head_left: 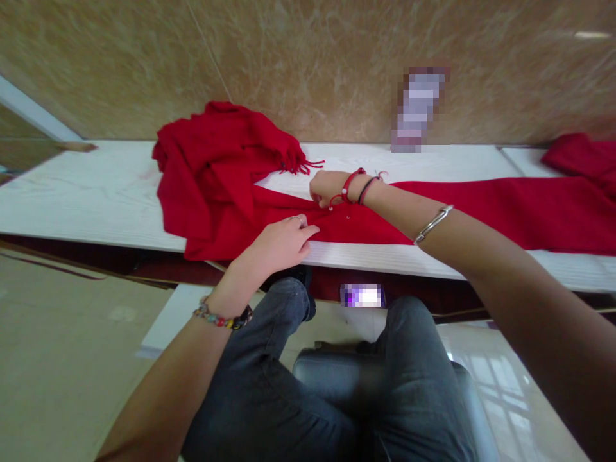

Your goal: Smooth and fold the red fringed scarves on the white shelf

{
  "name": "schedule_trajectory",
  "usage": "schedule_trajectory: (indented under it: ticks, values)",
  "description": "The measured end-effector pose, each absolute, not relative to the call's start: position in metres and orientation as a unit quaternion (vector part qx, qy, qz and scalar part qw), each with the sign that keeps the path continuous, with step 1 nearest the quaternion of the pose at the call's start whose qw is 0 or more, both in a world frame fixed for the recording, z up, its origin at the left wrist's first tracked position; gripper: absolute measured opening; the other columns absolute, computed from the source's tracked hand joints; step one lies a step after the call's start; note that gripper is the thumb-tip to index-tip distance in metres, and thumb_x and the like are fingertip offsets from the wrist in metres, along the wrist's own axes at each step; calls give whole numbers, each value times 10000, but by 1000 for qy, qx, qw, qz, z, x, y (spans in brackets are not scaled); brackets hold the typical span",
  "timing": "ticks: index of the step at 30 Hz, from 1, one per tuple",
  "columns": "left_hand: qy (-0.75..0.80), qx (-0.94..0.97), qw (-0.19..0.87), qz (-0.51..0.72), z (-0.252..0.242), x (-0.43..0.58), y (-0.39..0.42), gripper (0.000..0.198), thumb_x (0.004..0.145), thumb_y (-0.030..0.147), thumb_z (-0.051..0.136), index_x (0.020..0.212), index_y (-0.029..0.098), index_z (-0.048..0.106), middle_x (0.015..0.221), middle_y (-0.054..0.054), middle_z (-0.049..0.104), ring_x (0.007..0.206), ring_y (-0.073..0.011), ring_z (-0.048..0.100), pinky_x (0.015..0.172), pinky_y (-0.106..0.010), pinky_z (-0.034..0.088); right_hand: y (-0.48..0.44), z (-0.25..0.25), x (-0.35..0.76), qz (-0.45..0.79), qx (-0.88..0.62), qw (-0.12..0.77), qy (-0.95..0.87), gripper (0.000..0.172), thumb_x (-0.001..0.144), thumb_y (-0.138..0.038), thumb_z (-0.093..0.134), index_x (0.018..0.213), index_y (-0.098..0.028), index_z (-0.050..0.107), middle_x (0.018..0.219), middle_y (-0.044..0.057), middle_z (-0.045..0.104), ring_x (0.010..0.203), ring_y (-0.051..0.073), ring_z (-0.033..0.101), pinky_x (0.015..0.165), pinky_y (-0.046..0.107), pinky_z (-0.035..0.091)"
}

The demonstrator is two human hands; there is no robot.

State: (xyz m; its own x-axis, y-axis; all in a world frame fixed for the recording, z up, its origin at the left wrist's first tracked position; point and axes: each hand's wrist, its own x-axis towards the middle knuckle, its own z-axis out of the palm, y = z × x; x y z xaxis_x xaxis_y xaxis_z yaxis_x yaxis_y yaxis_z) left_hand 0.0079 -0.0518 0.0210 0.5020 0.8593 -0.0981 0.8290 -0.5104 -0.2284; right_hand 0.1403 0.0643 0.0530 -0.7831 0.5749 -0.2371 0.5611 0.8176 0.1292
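A long red scarf [366, 226] lies along a narrow white table [96, 192]. Its left part is heaped in loose folds, with a knotted fringe [301, 163] at the heap's far side. My left hand [283, 242] rests on the near edge of the cloth, fingers apart and pointing right, a ring on one finger. Just beyond it, my right hand [330, 188] is closed with its curled fingertips down at the scarf's far edge. The fingertips are partly hidden, and the cloth puckers slightly beneath them. Tiny pale specks show on the fabric close by.
More red cloth [582, 157] is bunched at the table's far right. A brown marbled wall [308, 58] rises behind the table, with a blurred-out patch [418, 106] against it. A lit, blurred-out screen [362, 296] sits below the front edge, above my legs and a dark stool [332, 378].
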Motion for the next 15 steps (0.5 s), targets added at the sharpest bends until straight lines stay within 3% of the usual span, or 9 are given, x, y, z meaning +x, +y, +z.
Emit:
schedule_trajectory:
  ticks: [7,15]
  values:
    - [-490,-862,80,107,20,7,-51,396,902,216,401,1268,187,548,1142,-86,585,983,-207,604,766,-288,487,70,52,144,41,354,85,930,301,817,-198,601,1081,-92,699,1074,135,692,978,226,623,766,286,446]
    - [-483,-866,68,110,22,7,-50,400,901,205,381,1252,197,573,1136,-83,591,986,-202,604,779,-288,491,96,60,143,-13,493,20,870,354,884,-189,478,1111,12,662,1103,192,674,998,243,616,787,273,436]
